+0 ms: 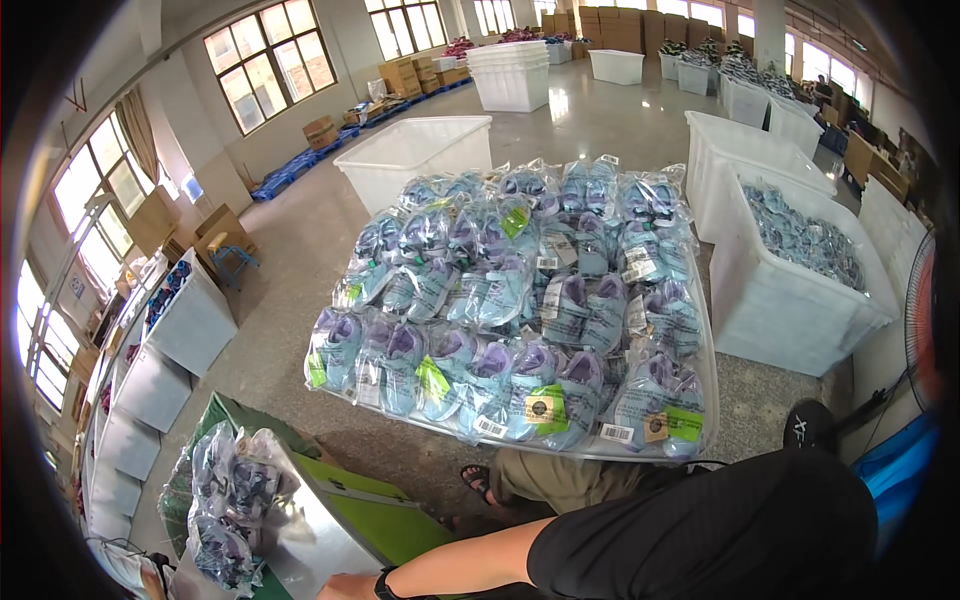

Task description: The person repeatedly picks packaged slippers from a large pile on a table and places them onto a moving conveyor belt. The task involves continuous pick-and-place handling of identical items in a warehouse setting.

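Note:
My right hand shows only at the lower edge; its fingers are cut off from view. A dark band circles the wrist, and the forearm runs in from a black sleeve at the lower right. My left hand is out of view. Nearest my right hand is a shiny metal surface with green sides. On its left part lie bagged shoes, grey-purple in clear plastic. Ahead, a large white bin is heaped with rows of light blue and lilac shoes in clear bags, several with green or white labels.
To the right, a white bin holds more bagged blue shoes, near a fan. Another white bin stands behind the heap. White bins line the left side. A sandalled foot and a black shoe are on the floor.

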The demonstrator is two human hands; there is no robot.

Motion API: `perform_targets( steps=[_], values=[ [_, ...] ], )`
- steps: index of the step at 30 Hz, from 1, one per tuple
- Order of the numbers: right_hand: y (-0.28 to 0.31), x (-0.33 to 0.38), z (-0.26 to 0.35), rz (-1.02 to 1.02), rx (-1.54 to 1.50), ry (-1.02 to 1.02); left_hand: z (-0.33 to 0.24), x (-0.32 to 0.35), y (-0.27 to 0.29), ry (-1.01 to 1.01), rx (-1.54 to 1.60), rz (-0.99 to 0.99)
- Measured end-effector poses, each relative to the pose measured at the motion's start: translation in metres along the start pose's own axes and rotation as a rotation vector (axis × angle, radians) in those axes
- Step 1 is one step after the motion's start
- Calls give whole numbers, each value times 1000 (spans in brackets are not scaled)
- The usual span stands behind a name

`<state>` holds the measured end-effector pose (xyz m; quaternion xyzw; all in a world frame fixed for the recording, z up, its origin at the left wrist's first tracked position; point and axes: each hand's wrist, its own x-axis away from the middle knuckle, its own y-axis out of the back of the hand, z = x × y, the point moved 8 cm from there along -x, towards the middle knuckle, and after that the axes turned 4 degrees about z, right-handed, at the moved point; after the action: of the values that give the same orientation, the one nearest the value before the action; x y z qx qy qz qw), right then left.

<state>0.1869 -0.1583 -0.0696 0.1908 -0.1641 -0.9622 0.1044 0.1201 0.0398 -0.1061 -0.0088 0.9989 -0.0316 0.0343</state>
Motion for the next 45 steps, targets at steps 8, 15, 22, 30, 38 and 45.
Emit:
perform_targets(
  steps=[8,15,22,30,38,45],
  values=[
    [5,2,3,-35,-54,11,-2,1,-4,4,13,-11],
    [13,7,16,-66,-65,-13,2,0,4,39,-27,-4],
    [10,6,8,-49,-31,-27,-1,0,-4,9,5,25],
    [7,4,5,-63,-67,-20,2,0,1,16,-11,-15],
    [2,1,-2,-101,-163,32,3,0,1,40,-18,4],
    [1,1,-7,-120,-160,46,-2,1,-5,32,-4,43]
  ],
)
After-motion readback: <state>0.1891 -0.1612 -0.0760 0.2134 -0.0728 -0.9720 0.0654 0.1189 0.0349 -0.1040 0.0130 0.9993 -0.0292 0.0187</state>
